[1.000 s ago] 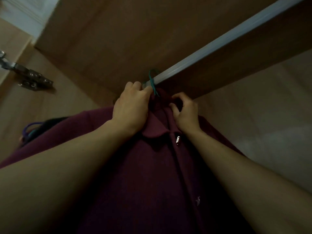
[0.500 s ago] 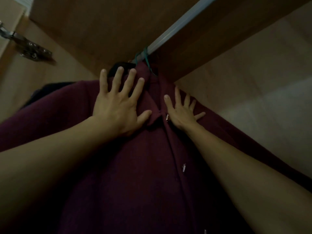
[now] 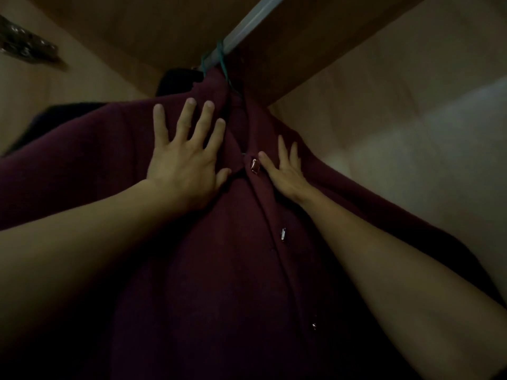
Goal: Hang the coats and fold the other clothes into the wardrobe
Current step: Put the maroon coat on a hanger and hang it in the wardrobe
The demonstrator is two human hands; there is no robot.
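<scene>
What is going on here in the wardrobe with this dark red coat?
A person is putting a dark red coat into the wardrobe. The coat hangs from a green hanger hook on the pale rail. Both hands lie flat on its front with straight fingers: the left hand on the chest part, the right hand just beside the top button. Neither hand grips anything. A black garment hangs behind the coat.

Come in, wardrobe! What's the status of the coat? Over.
Left hand pressing flat on maroon coat. Right hand flat beside top button. Coat on green hanger hook over rail. Dark garment hangs behind.
</scene>
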